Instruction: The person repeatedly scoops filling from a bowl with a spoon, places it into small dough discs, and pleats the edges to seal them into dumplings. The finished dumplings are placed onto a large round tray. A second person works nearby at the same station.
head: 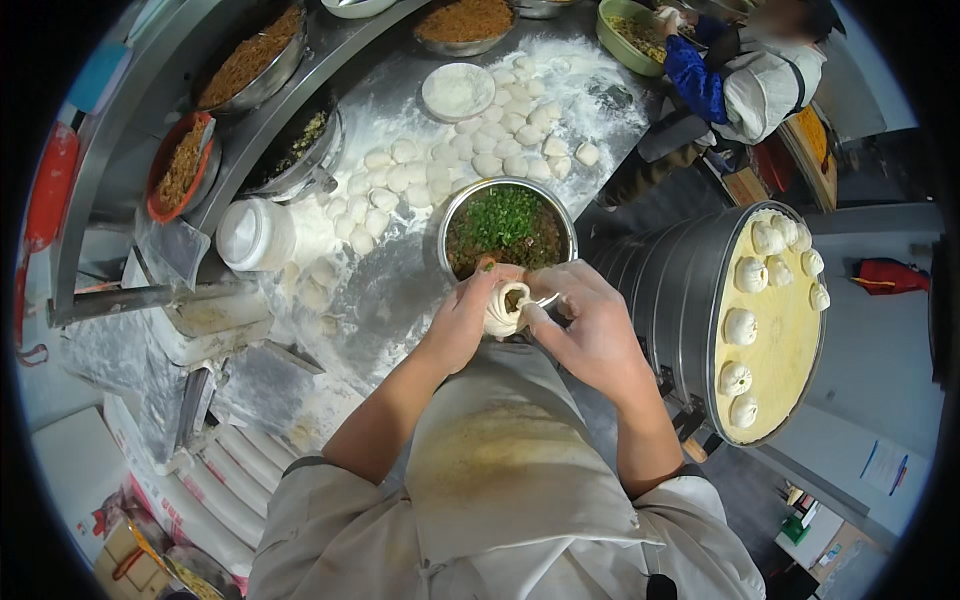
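Between my two hands is a partly pleated filled bun (504, 311), its top still gaping around a dark filling. My left hand (465, 311) cups the bun from its left side. On the other side, my right hand (585, 319) pinches the dough edge, and a thin flap of dough sticks out by its fingers. Just beyond my hands stands a steel bowl (573, 238) of brownish filling topped with chopped green onion (504, 216). Many flattened dough pieces (397, 178) lie on the floured metal table (409, 277) past the bowl.
At right, a tall stack of round steamers (652, 277) carries several pleated buns (741, 327) on its top tray. A flour bowl (458, 91) and a lidded plastic tub (255, 234) sit on the table. Filling bowls (255, 64) line the raised shelf. A person (750, 82) works at a green basin (630, 37).
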A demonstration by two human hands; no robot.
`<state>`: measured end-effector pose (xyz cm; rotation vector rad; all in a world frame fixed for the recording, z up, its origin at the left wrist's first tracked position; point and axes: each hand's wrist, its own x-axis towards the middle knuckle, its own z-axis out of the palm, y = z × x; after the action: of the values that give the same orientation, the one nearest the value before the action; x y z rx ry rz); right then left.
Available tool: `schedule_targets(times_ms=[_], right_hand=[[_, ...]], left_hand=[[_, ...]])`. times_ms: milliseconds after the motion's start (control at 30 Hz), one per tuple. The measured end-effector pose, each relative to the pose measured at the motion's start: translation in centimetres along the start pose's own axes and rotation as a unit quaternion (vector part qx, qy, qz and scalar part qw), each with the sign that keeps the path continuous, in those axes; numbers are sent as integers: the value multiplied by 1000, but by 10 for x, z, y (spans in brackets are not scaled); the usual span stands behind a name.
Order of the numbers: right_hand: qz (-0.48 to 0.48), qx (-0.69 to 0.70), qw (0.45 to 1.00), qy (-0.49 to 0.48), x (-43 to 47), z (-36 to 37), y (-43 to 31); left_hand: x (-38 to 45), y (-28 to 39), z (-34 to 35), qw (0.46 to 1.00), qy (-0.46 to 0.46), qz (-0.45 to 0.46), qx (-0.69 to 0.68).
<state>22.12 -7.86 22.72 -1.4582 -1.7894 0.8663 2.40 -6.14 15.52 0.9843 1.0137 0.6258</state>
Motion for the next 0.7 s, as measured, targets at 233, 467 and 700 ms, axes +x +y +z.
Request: schedule_targets(times_ms=[233, 467, 700], right_hand=[[-19, 4, 1000, 2, -2, 6, -7], [-7, 20, 1000, 4, -3, 3, -14], [-18, 33, 999, 15, -5, 3, -17]], left_hand=[[7, -15, -10, 996, -10, -34, -76], [2, -9, -10, 987, -25, 4, -157], [-1, 2, -7, 991, 0, 2, -134]])
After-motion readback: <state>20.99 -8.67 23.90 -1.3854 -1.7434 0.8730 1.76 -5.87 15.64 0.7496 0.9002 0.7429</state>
